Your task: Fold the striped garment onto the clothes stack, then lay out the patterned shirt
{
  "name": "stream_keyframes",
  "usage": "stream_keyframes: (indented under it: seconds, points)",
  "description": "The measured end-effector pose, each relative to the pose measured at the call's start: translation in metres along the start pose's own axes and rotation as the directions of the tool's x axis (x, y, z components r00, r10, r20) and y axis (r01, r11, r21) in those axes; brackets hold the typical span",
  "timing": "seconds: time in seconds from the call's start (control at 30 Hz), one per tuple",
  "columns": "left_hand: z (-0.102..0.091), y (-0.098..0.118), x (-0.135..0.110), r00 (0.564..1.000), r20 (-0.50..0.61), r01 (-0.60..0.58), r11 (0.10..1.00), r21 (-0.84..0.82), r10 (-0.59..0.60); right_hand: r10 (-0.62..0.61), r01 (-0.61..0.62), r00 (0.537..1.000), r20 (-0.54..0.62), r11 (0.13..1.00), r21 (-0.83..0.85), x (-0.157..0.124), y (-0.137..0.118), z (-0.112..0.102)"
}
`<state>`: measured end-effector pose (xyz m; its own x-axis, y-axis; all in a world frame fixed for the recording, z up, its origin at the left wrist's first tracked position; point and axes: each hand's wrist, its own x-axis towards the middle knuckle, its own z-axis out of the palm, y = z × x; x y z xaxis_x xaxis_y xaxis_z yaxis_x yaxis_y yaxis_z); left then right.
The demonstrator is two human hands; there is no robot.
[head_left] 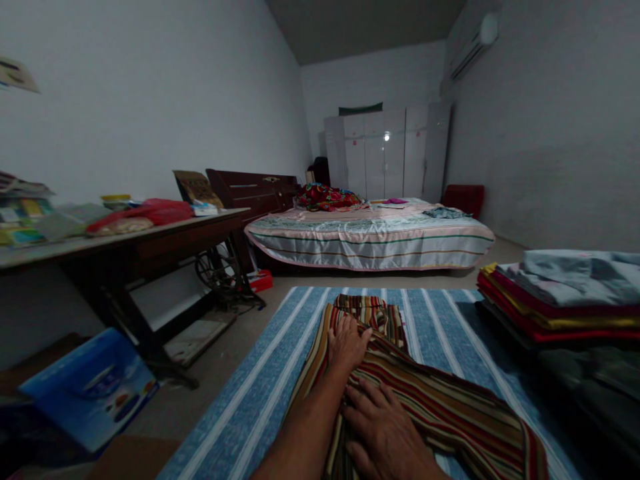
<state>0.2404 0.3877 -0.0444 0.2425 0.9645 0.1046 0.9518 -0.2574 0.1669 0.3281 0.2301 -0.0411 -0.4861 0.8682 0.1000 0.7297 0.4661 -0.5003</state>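
Observation:
A striped cloth point(440, 407) in brown, red and cream lies on a blue-and-white striped mat point(280, 373) in front of me. My left hand point(347, 343) lies flat on the cloth's far part, fingers stretched out and pointing away. My right hand point(383, 427) rests flat on the cloth nearer to me, fingers spread toward the left. Neither hand grips anything; both press down on the fabric.
A stack of folded cloths point(565, 293) sits at the right edge of the mat. A sewing-machine table point(125, 240) with clutter stands at the left, a blue box point(90, 390) on the floor below it. A bed point(370, 233) and white wardrobes point(387, 153) stand beyond.

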Motion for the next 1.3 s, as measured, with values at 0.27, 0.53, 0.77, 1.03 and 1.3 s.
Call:
stream_keyframes:
  seconds: [0.27,0.53,0.77,1.03,1.3]
  points:
    - [-0.001,0.001,0.0,1.0,0.006,0.004,1.0,0.01,-0.005,-0.013,0.013,1.0,-0.012,1.0,-0.009,0.0,0.001,0.002]
    - [0.001,0.001,0.001,1.0,-0.007,0.014,0.999,-0.031,-0.014,-0.007,0.007,1.0,-0.009,1.0,0.002,0.0,-0.002,0.003]
    - [0.0,0.002,0.001,1.0,-0.012,0.016,0.999,-0.034,-0.016,-0.028,0.026,0.997,-0.065,0.999,-0.043,-0.003,-0.005,0.001]
    - [0.001,0.0,0.005,0.999,-0.035,-0.011,0.999,-0.048,0.009,-0.087,0.075,0.979,-0.183,0.995,-0.069,-0.007,-0.008,-0.002]
    - [0.006,-0.001,0.008,0.999,-0.04,-0.027,0.994,-0.107,0.023,-0.076,-0.045,0.856,-0.512,0.975,-0.219,-0.012,0.019,-0.02]
